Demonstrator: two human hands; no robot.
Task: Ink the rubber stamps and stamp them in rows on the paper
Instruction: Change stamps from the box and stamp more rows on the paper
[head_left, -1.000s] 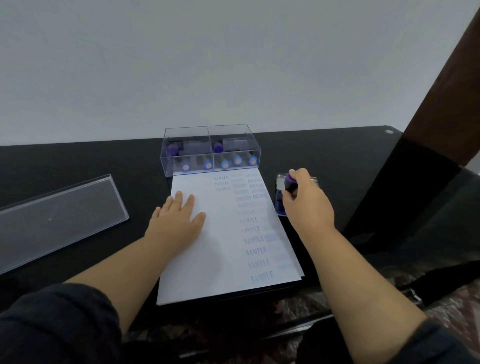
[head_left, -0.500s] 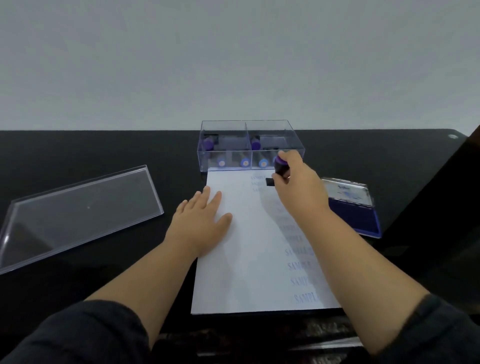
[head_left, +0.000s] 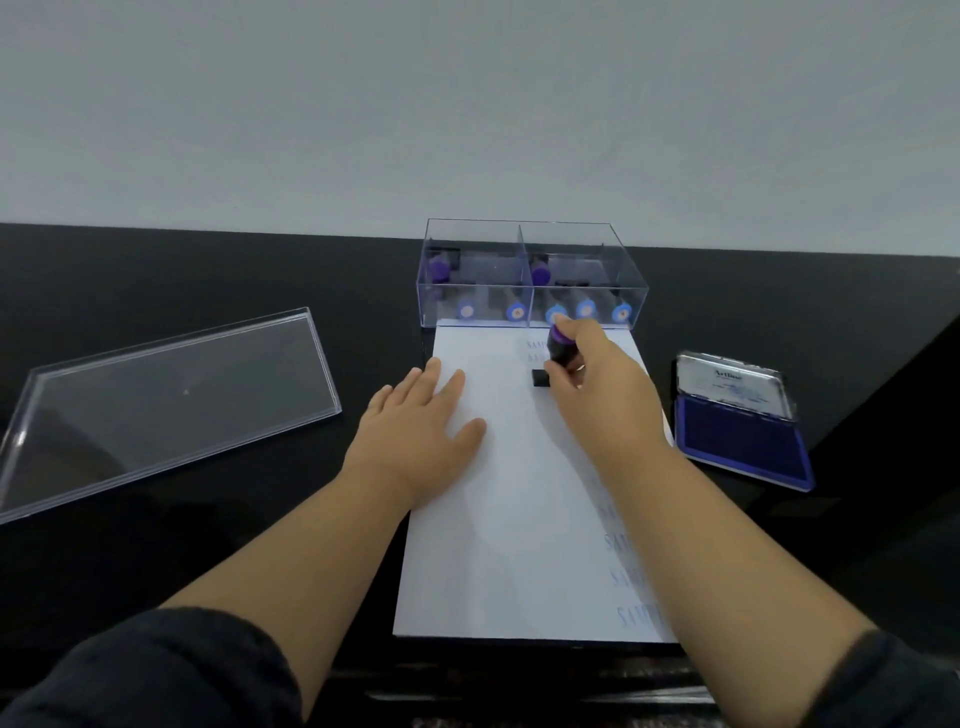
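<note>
1. The paper (head_left: 498, 519) is white with pale blue printed words
2. The stamp (head_left: 558, 347) has a purple top and black base
3. The ink pad (head_left: 743, 441) is dark blue
4. The table (head_left: 208, 270) is black

The person is wearing dark sleeves (head_left: 156, 670) pushed up past both forearms, leaving the left hand (head_left: 415, 421) and right hand (head_left: 602, 400) bare
</note>
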